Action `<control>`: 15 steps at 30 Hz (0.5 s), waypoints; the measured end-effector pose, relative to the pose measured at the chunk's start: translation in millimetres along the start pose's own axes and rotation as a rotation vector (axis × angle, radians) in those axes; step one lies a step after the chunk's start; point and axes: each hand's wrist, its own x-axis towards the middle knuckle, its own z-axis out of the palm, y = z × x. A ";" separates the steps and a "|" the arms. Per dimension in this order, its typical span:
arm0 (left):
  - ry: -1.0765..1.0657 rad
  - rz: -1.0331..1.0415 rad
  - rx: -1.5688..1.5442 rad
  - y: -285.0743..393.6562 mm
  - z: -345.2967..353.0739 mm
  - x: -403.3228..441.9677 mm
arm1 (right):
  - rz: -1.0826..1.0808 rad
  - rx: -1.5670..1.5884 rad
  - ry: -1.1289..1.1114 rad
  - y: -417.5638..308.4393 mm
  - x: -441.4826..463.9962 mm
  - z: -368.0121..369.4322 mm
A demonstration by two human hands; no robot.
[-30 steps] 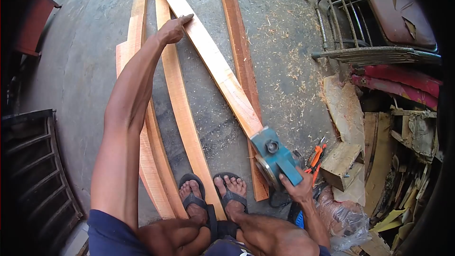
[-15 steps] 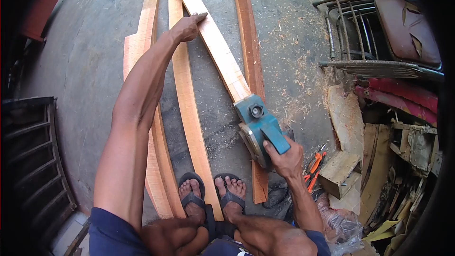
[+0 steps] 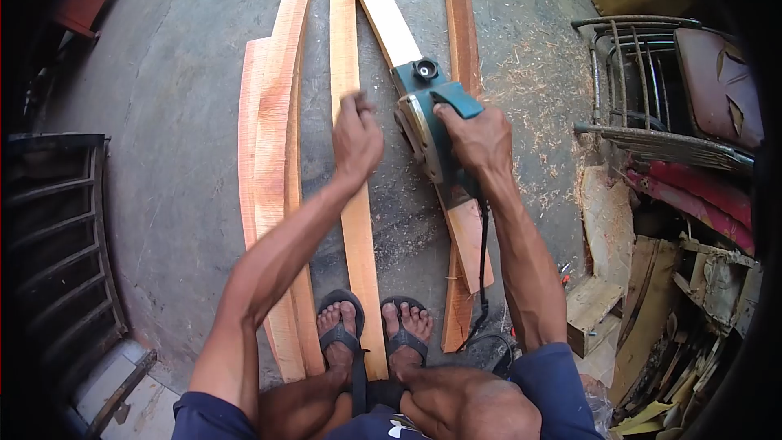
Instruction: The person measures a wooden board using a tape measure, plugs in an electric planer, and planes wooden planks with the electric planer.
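My right hand [image 3: 481, 143] is wrapped round the handle of a teal electric planer [image 3: 446, 126]. The planer rests on a pale plank [image 3: 379, 4] that slants across the floor. The plank's near end shows behind the tool, over a darker reddish-brown plank [image 3: 463, 33]. A black cord [image 3: 485, 253] trails from the planer past my right forearm. My left hand [image 3: 357, 138], slightly blurred, is in a loose fist with nothing visible in it. It hovers over a straight light-brown plank [image 3: 345, 49], left of the planer and apart from it.
More planks [image 3: 273, 106] lie overlapped on the left. Wood shavings [image 3: 533, 90] litter the concrete floor on the right. Beyond are a metal-framed chair [image 3: 627, 73], a wooden block [image 3: 593, 305] and piled scrap. A dark metal grille [image 3: 61, 228] stands at left. My sandalled feet [image 3: 338, 326] flank the middle plank.
The planer has moved forward along the pale plank, uncovering the near end. My left hand has lifted off that plank and drawn back towards me. The view has shifted slightly.
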 end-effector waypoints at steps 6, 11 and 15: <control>-0.427 -0.326 -0.162 -37.1 32.7 -146.4 | -0.053 0.005 0.015 -31.7 43.6 14.3; -0.540 -0.448 -0.338 -24.1 69.5 -174.6 | -0.079 0.006 0.005 -62.8 72.9 23.6; -0.588 -0.485 -0.375 -18.0 87.8 -176.5 | -0.090 -0.005 0.009 -81.3 96.3 32.1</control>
